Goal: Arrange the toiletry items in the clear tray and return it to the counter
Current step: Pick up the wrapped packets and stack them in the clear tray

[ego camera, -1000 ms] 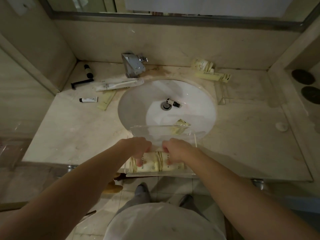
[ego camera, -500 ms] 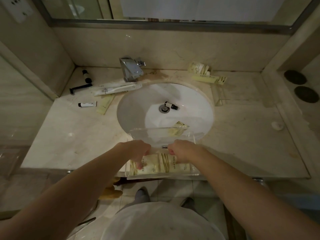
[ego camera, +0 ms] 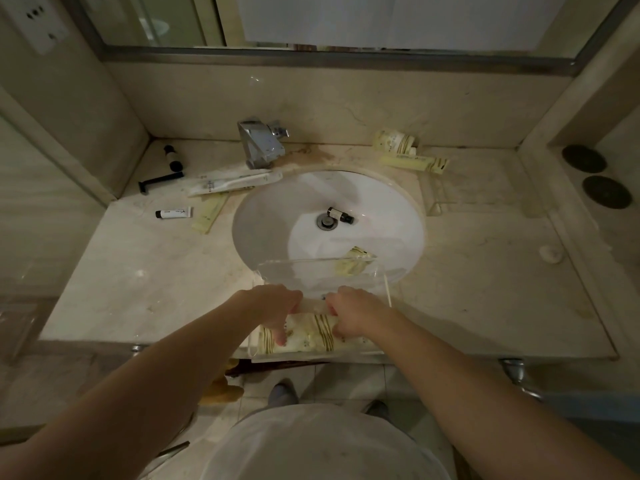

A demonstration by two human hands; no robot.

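The clear tray [ego camera: 311, 273] sits at the counter's front edge, its far wall over the sink basin [ego camera: 270, 216]. Cream packets with olive stripes [ego camera: 313, 336] lie along its near side. My left hand [ego camera: 277, 306] and my right hand [ego camera: 358, 313] are both inside the tray, fingers curled down onto these packets. A thin white stick [ego camera: 387, 291] leans at the tray's right wall. A small dark-capped bottle [ego camera: 339, 215] lies by the drain, and another striped packet [ego camera: 353, 263] shows through the tray's far wall.
Left of the sink lie a wrapped toothbrush [ego camera: 235, 181], a black razor [ego camera: 159, 181], a black bottle [ego camera: 172, 156], a small tube [ego camera: 174, 213] and a yellow sachet [ego camera: 210, 216]. Striped packets [ego camera: 394, 142] and a yellow box [ego camera: 414, 163] lie at the back right. The faucet [ego camera: 261, 143] stands behind the basin.
Both hands stay on the striped packets in the tray, shifting only slightly. The view has tilted a little; nothing else on the counter moved.
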